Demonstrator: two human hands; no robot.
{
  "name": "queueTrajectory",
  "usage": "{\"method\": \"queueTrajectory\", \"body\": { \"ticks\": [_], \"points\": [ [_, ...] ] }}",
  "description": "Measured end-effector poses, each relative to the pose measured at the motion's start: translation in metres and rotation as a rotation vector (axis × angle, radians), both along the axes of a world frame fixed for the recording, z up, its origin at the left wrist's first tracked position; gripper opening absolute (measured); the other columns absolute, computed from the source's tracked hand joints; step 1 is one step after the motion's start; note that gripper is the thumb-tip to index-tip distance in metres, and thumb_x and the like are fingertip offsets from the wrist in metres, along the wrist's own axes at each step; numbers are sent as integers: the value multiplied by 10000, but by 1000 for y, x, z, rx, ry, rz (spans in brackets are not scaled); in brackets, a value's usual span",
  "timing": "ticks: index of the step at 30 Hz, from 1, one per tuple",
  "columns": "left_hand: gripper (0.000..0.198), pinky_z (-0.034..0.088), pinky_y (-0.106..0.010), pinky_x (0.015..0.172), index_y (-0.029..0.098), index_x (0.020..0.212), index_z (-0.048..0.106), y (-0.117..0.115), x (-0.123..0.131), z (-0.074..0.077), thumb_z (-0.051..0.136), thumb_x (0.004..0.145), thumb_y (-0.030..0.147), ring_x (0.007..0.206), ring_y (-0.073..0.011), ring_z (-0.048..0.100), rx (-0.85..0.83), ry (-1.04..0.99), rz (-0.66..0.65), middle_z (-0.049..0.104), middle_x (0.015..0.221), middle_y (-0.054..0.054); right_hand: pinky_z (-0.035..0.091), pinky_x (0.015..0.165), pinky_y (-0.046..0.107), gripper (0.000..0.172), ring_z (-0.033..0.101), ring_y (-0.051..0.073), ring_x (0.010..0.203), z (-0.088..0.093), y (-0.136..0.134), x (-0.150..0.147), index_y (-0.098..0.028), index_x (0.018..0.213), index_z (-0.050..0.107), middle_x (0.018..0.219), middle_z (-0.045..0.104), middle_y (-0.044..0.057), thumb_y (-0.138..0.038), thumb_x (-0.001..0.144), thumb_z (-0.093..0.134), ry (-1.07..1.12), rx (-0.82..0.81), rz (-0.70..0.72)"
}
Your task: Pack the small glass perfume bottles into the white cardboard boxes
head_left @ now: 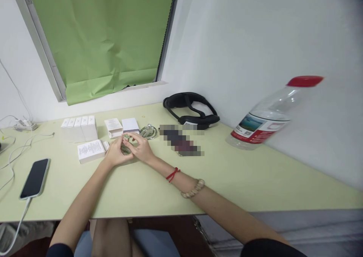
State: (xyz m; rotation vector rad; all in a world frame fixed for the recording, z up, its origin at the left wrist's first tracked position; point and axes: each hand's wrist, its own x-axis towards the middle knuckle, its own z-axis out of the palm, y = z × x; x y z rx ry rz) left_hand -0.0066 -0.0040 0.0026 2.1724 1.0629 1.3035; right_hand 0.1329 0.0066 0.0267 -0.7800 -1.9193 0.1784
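Observation:
My left hand (115, 152) and my right hand (142, 147) meet over the pale green table (227, 174), both pinched on a small round metallic object (125, 143) held between their fingertips. A red string and a bead bracelet circle my right wrist. A white box (90, 150) lies just left of my left hand. Behind the hands stand an open white box (114, 127), a closed white box (130, 125) and a shiny round metal piece (148, 131).
A row of white boxes (79, 128) stands at the back left. A phone (35, 178) on a cable lies near the front left edge. A black strap (193, 109) rests by the wall, and a clear bottle with a red cap (266, 121) stands at the right.

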Motion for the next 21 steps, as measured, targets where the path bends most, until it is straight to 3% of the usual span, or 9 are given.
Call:
{"method": "queueTrajectory", "body": {
  "ticks": [15, 21],
  "points": [
    [386, 483, -333, 781, 181, 997, 458, 1, 1, -3, 628, 689, 340, 865, -210, 610, -8, 7, 4, 621, 958, -61, 518, 685, 303, 279, 632, 174, 811, 4, -5, 1, -202, 1125, 627, 990, 690, 65, -325, 893, 531, -19, 3, 1],
    [467, 474, -371, 843, 173, 1089, 450, 1, 2, -4, 632, 709, 374, 955, -241, 602, -58, 62, 50, 620, 1039, -90, 507, 681, 292, 206, 615, 161, 759, -1, -3, 0, -200, 952, 589, 881, 668, 52, -389, 898, 525, 49, -11, -11]
  ]
}}
